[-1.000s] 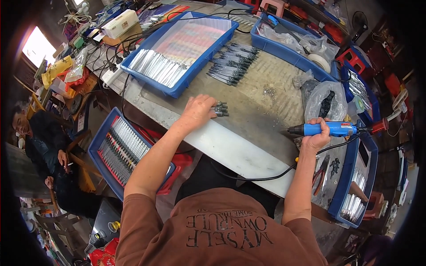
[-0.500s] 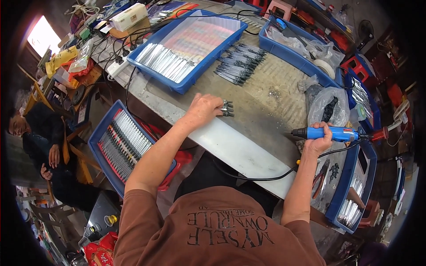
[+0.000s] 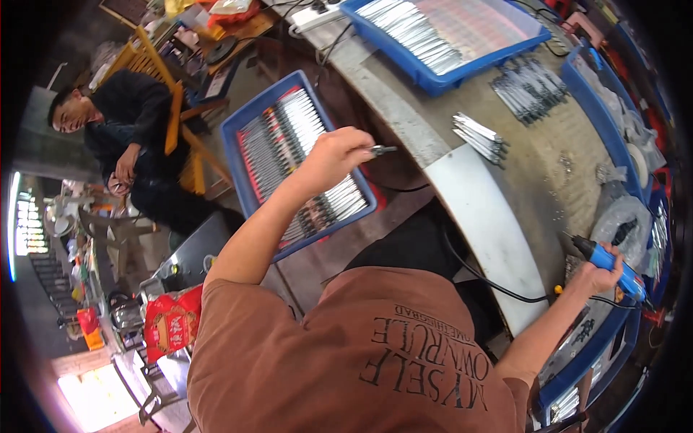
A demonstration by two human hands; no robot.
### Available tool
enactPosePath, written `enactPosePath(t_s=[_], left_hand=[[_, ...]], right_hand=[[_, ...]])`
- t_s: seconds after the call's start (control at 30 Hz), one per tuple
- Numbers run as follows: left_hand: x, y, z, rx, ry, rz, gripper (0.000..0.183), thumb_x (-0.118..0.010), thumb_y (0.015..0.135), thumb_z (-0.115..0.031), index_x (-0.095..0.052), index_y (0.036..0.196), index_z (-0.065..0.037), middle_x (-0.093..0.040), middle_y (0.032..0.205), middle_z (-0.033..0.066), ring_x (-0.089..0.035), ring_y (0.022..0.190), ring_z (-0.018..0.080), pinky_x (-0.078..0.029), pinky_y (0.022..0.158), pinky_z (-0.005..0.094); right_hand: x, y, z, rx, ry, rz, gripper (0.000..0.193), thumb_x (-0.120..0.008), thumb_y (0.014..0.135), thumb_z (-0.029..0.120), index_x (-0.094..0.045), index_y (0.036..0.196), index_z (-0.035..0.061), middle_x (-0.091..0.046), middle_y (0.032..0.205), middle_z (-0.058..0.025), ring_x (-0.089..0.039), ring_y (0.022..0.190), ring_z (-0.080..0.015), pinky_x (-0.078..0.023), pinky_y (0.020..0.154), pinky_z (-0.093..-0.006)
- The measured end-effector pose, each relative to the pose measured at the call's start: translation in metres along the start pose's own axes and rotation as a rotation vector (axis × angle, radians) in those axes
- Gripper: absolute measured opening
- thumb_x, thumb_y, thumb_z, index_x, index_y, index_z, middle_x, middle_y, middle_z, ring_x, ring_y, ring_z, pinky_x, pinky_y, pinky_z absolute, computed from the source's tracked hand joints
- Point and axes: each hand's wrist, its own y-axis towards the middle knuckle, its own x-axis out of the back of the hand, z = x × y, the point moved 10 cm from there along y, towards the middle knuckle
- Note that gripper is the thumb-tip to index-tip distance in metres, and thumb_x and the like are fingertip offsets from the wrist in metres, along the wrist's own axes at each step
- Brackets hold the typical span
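My left hand [image 3: 336, 157] is pinched around a slim metal rod [image 3: 382, 150], whose tip sticks out past my fingers; the rest is hidden in the hand. It hovers above a blue tray [image 3: 229, 148] beside the bench, filled with rows of silver rods with dark and red parts. My right hand [image 3: 600, 276] grips a blue electric screwdriver [image 3: 613, 268] over the right part of the bench, its bit pointing up and left. A small bundle of silver rods [image 3: 478, 137] lies on the bench near its edge, with a larger pile of dark-ended rods [image 3: 530, 90] behind it.
A big blue tray [image 3: 437, 83] of silver rods stands at the back of the bench. Plastic bags [image 3: 626, 227] and a blue bin [image 3: 595, 97] line the right side. A black cable [image 3: 498, 289] crosses the front edge. Someone in dark clothes [image 3: 137, 115] sits at left.
My left hand has moved left, off the bench to over the blue tray, leaving a small bundle of rods on the bench. The view has swung left; my right hand still holds the screwdriver.
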Motion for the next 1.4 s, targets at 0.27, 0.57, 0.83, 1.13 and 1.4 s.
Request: enactPosePath(t_s=[0.27,0.57,0.83,1.13,1.4], left_hand=[[0.0,-0.158,0.16,0.443,0.127,0.141,0.01,-0.059,0.074,-0.006,-0.055,0.081,0.0,-0.052,0.066,0.0081,-0.049,0.064,0.0111,-0.041,0.059,0.0266],[-0.032,-0.221,0.188,0.65,0.039,0.248,0.011,-0.062,0.07,-0.009,-0.057,0.077,-0.002,-0.056,0.067,0.0129,-0.055,0.063,0.0228,-0.043,0.059,0.0313],[-0.034,-0.216,0.182,0.587,0.082,0.291,0.01,-0.062,0.068,-0.008,-0.058,0.075,-0.002,-0.058,0.07,0.0134,-0.057,0.066,0.0271,-0.043,0.06,0.0332],[-0.03,-0.216,0.176,0.563,0.165,0.307,0.012,-0.062,0.068,-0.008,-0.057,0.078,-0.003,-0.058,0.072,0.0144,-0.058,0.071,0.0288,-0.044,0.061,0.0338],[-0.032,-0.217,0.177,0.486,0.15,0.348,0.012,-0.061,0.07,-0.01,-0.059,0.08,-0.004,-0.059,0.076,0.0144,-0.058,0.073,0.03,-0.044,0.062,0.035]], right_hand=[[0.008,0.011,-0.003,-0.015,-0.046,0.023,0.014,-0.051,0.076,0.013,-0.043,0.083,0.0046,-0.05,0.072,-0.0085,-0.047,0.069,-0.0236,-0.038,0.07,-0.0393],[0.008,0.009,-0.001,0.004,-0.078,-0.048,0.015,-0.052,0.074,0.015,-0.046,0.076,0.0008,-0.048,0.071,-0.0094,-0.046,0.07,-0.024,-0.037,0.071,-0.0394],[0.022,0.027,-0.005,-0.041,-0.022,0.031,0.019,-0.05,0.075,0.017,-0.05,0.072,-0.0019,-0.051,0.073,-0.0131,-0.049,0.072,-0.0268,-0.038,0.072,-0.0406],[0.005,0.009,-0.004,-0.018,-0.043,-0.039,0.015,-0.052,0.074,0.015,-0.045,0.074,0.0018,-0.048,0.072,-0.0093,-0.046,0.071,-0.0239,-0.036,0.071,-0.0391],[0.004,0.006,-0.003,-0.004,-0.053,-0.059,0.014,-0.053,0.073,0.014,-0.046,0.074,0.0021,-0.048,0.071,-0.0091,-0.046,0.07,-0.024,-0.036,0.071,-0.0391]])
